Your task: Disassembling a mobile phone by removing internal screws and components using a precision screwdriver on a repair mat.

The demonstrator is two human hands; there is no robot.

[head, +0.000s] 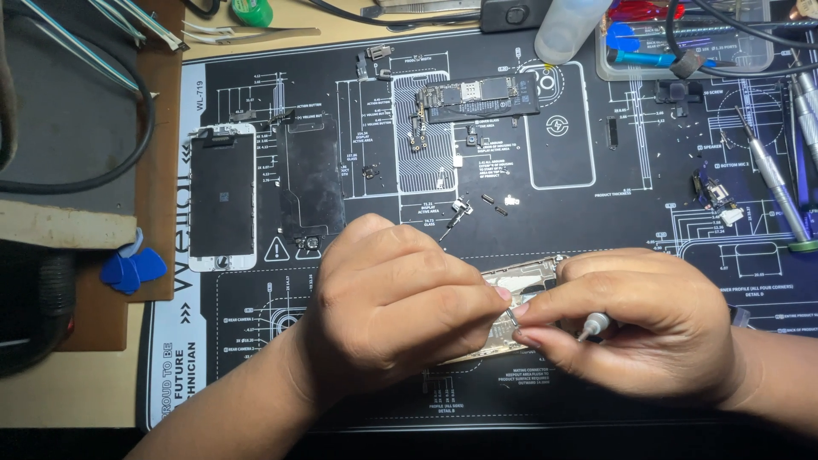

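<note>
My left hand (pixel 388 302) is curled over the left part of an opened silver phone housing (pixel 521 278) lying on the black repair mat (pixel 596 221) and holds it down. Meeting it fingertip to fingertip over the housing, my right hand (pixel 635 319) pinches a small screwdriver with a grey round cap (pixel 594 324), its tip down inside the housing. Most of the housing is hidden beneath both hands.
A white-framed phone screen (pixel 221 198), a dark metal plate (pixel 313 179) and a logic board (pixel 480 97) lie further back on the mat with small loose parts. Screwdrivers (pixel 780 183) rest at right, a parts tray (pixel 682 38) and plastic bottle (pixel 567 27) behind. Blue picks (pixel 132 268) lie at left.
</note>
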